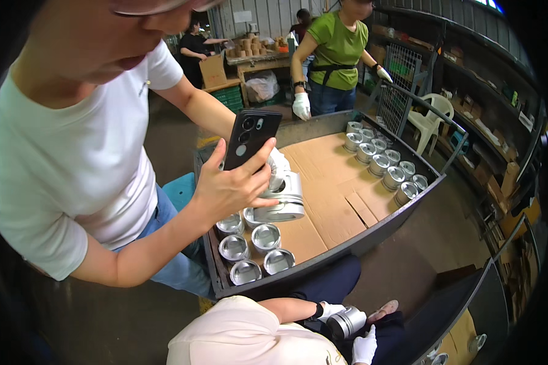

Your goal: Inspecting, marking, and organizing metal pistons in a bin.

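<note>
In my lap, a silver metal piston [348, 322] lies tilted on its side. My left hand [330, 311], in a white glove below a black wristband, is closed on its far left side. Close to its lower right edge is my gloved right hand [364, 348], with one finger stretched up toward the rim; whether it touches the metal I cannot tell. A person in a white T-shirt [85, 164] stands at my left. Their bare hand holds up a black phone [252, 139], and their gloved hand, partly hidden behind it, grips another piston [281, 204].
A cardboard-lined metal bin [313, 182] stands ahead, with pistons [380, 163] along its right side and others [266, 237] in the near left corner. A person in green [338, 48] stands behind it. Another bin [460, 340] is at lower right. Beyond are a white chair [431, 121] and shelves [493, 91].
</note>
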The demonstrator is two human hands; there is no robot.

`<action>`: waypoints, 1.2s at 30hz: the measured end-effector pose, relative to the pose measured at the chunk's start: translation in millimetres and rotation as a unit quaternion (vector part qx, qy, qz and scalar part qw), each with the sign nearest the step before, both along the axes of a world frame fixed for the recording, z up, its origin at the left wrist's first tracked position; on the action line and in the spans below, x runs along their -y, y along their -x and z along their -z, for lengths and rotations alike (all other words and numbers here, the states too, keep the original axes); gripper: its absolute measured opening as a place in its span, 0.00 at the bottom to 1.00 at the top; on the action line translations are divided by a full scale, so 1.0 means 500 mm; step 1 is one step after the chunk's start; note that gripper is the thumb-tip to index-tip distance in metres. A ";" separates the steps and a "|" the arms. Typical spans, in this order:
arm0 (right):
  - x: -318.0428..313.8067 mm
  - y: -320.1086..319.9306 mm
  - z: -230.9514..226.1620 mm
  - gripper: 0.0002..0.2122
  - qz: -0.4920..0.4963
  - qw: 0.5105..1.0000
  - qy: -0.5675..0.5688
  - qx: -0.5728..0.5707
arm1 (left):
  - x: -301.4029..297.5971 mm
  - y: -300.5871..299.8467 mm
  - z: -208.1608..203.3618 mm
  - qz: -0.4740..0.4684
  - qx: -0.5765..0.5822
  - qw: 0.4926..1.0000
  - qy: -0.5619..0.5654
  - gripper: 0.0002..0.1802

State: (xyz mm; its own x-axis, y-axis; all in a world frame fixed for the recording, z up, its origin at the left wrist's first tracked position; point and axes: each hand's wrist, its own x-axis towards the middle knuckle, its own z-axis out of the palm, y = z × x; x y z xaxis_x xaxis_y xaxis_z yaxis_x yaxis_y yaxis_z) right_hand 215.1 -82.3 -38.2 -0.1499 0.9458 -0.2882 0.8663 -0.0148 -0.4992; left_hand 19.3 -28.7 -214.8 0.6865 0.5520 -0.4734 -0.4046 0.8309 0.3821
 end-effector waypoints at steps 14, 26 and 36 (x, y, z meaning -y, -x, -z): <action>0.024 -0.043 -0.119 0.23 0.016 0.990 -0.074 -0.117 | 0.073 0.014 -0.168 -0.026 -0.217 0.975 0.044 0.12; 0.028 -0.059 -0.131 0.24 -0.010 0.986 -0.128 -0.105 | 0.066 0.034 -0.100 -0.009 -0.155 0.983 -0.099 0.12; 0.020 -0.064 -0.096 0.22 -0.007 0.987 -0.118 -0.109 | 0.052 0.037 -0.069 0.005 -0.234 0.972 -0.009 0.21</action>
